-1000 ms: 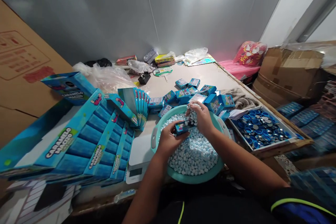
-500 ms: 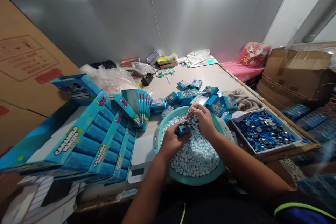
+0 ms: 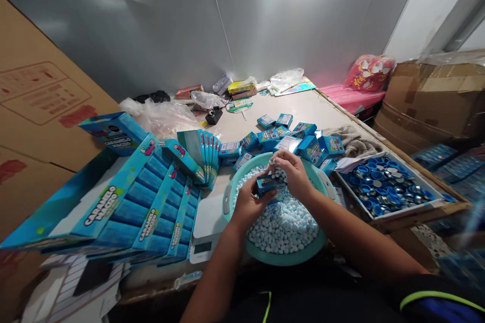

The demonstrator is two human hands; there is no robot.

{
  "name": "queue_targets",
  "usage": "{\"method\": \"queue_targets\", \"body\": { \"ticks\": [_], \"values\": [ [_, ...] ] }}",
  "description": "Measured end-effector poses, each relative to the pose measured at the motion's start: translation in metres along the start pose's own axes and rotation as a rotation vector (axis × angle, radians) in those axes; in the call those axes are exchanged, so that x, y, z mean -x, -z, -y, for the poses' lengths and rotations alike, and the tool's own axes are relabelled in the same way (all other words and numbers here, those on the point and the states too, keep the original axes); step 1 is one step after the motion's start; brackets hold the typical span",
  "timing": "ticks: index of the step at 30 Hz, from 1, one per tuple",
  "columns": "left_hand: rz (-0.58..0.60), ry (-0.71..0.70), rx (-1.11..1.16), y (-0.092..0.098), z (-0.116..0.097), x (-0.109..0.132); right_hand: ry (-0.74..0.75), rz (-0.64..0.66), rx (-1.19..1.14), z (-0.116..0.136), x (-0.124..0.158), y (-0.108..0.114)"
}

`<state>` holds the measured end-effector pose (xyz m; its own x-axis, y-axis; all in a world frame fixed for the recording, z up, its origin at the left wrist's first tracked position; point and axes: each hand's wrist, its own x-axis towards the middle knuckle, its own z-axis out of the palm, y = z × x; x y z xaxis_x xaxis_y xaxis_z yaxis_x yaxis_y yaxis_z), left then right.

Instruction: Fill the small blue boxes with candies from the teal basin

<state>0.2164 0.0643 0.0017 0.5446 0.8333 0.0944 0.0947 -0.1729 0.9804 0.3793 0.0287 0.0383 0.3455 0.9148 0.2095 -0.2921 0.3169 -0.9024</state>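
A teal basin (image 3: 286,258) full of small pale-blue candies (image 3: 284,234) stands in front of me. Over it, my left hand (image 3: 250,199) grips a small blue candy box (image 3: 266,184) by its sides. My right hand (image 3: 293,174) is closed around some of the candies just right of the box, fingers curled at its upper edge. Whether candies lie inside the box is hidden. Behind the basin, several small blue boxes (image 3: 268,136) lie in a loose pile.
A white scale (image 3: 208,217) sits left of the basin, beside blue display cartons (image 3: 117,202) filled with boxes. To the right are a white tray (image 3: 403,209) of blue-and-silver caps and a grey cloth (image 3: 354,140). Plastic bags (image 3: 162,118) lie farther back.
The small box in my left hand has tilted, showing more of its printed side. Fewer candies show at my right fingers, which have stayed close to the box. The view has shifted slightly.
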Motion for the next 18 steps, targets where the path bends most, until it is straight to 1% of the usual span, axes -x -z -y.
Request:
{"method": "queue_targets", "body": {
  "ticks": [5, 9, 13, 16, 18],
  "values": [
    [0.038, 0.054, 0.053, 0.0032, -0.0010, -0.0024, -0.030, 0.030, -0.005, 0.0001, 0.0005, -0.0007],
    [0.018, 0.063, 0.071, 0.0035, 0.0001, -0.0038, -0.009, 0.070, 0.048, 0.0010, 0.0003, -0.0011],
    [0.003, 0.002, 0.027, 0.0025, 0.0026, -0.0022, -0.008, 0.073, 0.075, 0.0036, 0.0004, -0.0020],
    [-0.043, -0.072, -0.040, 0.0027, 0.0058, -0.0004, -0.007, 0.095, 0.100, 0.0055, 0.0011, -0.0026],
    [-0.079, -0.094, -0.092, 0.0032, 0.0072, 0.0008, -0.005, 0.107, 0.113, 0.0065, 0.0015, -0.0030]
  ]
}}
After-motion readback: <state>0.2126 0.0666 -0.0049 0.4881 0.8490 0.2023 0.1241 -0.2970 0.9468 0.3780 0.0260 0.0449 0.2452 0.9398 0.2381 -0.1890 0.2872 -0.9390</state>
